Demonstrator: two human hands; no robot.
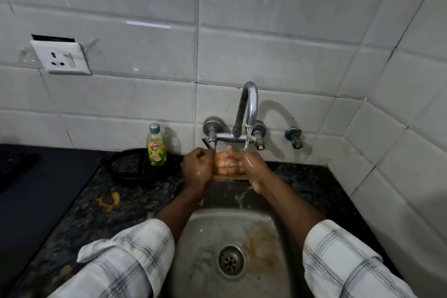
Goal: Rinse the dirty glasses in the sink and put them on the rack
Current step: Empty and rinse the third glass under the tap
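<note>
Nearest the camera, two checked sleeves [125, 256] frame the steel sink [208, 232], whose drain [231, 260] lies well below the fingers, with an orange-brown stain beside it.

Both forearms reach forward over the basin to a clear glass [228, 164] held between the hands above the sink's far edge. The left hand [197, 167] grips the glass's left side; its fingers [203, 152] are curled and pressed together around the rim there. The right hand [251, 163] cups the glass from the right, and its fingers [225, 161] show through the wall, lying close together, so they appear to be wrapped around it or inside it; I cannot tell which. An orange tint shows at the base of the glass.

A stream of water [247, 139] falls from the tap [248, 106] just above the right fingers and lands on them at the glass.

Left of the left fingers, on the dark speckled worktop [92, 213], stands a yellow-green Vim dish-soap bottle [156, 145], with a black round pan [130, 164] beside it.

Beyond the fingers rises the white tiled wall [278, 51], with a power socket [60, 57] far up to the left.
</note>
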